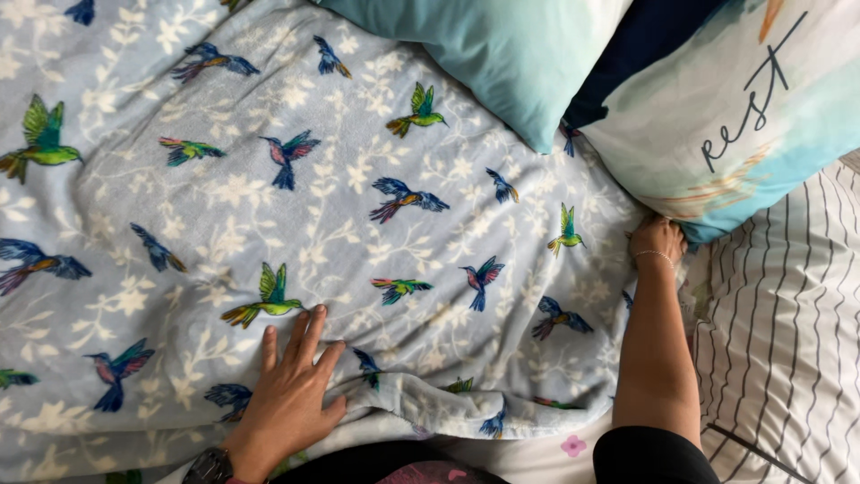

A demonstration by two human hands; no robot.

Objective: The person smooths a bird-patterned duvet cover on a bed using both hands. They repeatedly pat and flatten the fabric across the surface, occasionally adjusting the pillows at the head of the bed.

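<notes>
A light blue fleece blanket (269,206) printed with colourful hummingbirds and white flowers lies spread over the bed. My left hand (291,385) rests flat on it near its lower edge, fingers apart, a dark watch on the wrist. My right hand (657,238) reaches to the blanket's right edge under a printed pillow (743,108); its fingers are curled and seem to grip the blanket's edge there, though they are partly hidden. A thin bracelet sits on that wrist.
A plain teal pillow (502,54) lies at the top middle, with a dark blue one (645,45) behind it. A white sheet with thin dark stripes (779,341) covers the bed's right side.
</notes>
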